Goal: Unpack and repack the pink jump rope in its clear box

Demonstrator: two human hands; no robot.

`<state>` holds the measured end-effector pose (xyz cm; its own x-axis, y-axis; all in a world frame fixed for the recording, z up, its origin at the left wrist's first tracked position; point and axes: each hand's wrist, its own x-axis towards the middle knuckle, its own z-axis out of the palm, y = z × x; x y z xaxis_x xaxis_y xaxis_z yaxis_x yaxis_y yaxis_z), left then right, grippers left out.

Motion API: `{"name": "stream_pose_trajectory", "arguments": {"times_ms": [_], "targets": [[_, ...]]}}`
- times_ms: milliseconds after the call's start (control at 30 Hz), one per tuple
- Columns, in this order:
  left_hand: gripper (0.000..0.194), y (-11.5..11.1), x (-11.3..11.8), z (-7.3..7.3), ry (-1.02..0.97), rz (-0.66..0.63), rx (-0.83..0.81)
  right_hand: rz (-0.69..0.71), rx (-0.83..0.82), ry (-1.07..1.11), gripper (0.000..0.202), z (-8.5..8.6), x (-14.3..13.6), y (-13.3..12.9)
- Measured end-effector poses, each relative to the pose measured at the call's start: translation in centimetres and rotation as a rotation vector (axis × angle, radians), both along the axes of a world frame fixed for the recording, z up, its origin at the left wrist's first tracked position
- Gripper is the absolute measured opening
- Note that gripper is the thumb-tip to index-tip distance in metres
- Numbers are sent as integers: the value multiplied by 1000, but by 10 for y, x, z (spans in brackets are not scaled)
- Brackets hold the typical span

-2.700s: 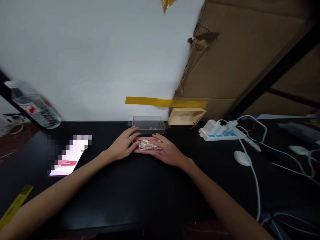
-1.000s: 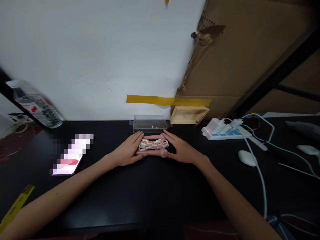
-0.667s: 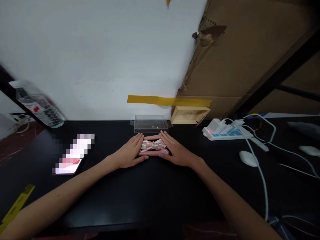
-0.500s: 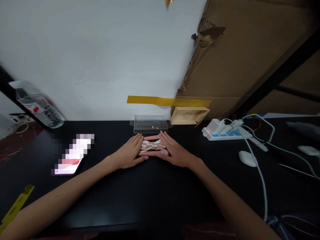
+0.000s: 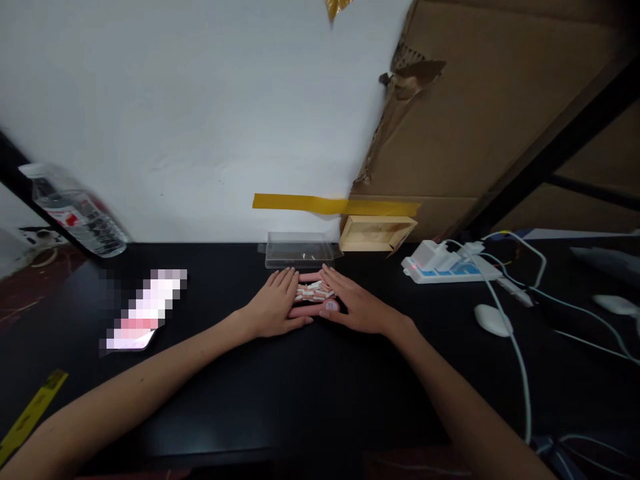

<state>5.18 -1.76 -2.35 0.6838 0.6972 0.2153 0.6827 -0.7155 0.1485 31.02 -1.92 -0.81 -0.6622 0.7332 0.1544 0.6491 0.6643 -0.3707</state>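
Observation:
A beaded jump rope with pink and white beads lies bundled on the black table between two pink handles. The near handle ends on the right in a round, pale cap. My left hand holds the bundle's left end, fingers stretched towards the far handle and thumb beside the near one. At the right end, my right hand holds it in the same way, its thumb by the round cap. Both palms hide the ends of the bundle.
Behind the hands stand a clear plastic case and a shallow tan box. To the left are a phone and a water bottle. A power strip, a white mouse and cables occupy the right.
My left hand has moved right, over more of the bundle, so less of the beads and near handle shows. My right hand has shifted only slightly to the right.

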Motion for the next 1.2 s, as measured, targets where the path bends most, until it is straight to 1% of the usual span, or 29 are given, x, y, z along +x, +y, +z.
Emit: {"name": "stream_pose_trajectory", "arguments": {"times_ms": [133, 233, 333, 433, 633, 767, 867, 967, 1067, 1133, 1200], "targets": [[90, -3, -3, 1, 30, -7, 12, -35, -55, 27, 114, -1, 14, 5], [87, -2, -4, 2, 16, -27, 26, -89, -85, 27, 120, -8, 21, 10], [86, -1, -5, 1, 18, -44, 36, -116, -100, -3, 117, -14, 22, 13], [84, 1, -6, 1, 14, -51, 37, -111, -91, 20, 112, -15, 18, 14], [76, 2, -10, 4, -10, -49, 36, -90, -93, 187, 99, -11, 8, 12], [76, 5, -12, 2, -73, -39, 14, -101, -122, 301, 91, -9, 4, 11], [75, 6, -10, 0, -90, 2, -1, -109, -132, 369, 88, -5, 0, 10], [77, 5, -3, 1, -79, 98, -9, -106, -125, 412, 86, -2, -5, 7], [73, 1, 2, 5, -94, 198, -24, -121, -68, 437, 84, 1, -11, 4], [73, 0, 3, 9, -111, 238, -45, -133, -14, 458, 84, 2, -15, 0], [76, -1, 1, 13, -151, 259, -77, -131, 22, 492, 86, 3, -20, -2]]}}
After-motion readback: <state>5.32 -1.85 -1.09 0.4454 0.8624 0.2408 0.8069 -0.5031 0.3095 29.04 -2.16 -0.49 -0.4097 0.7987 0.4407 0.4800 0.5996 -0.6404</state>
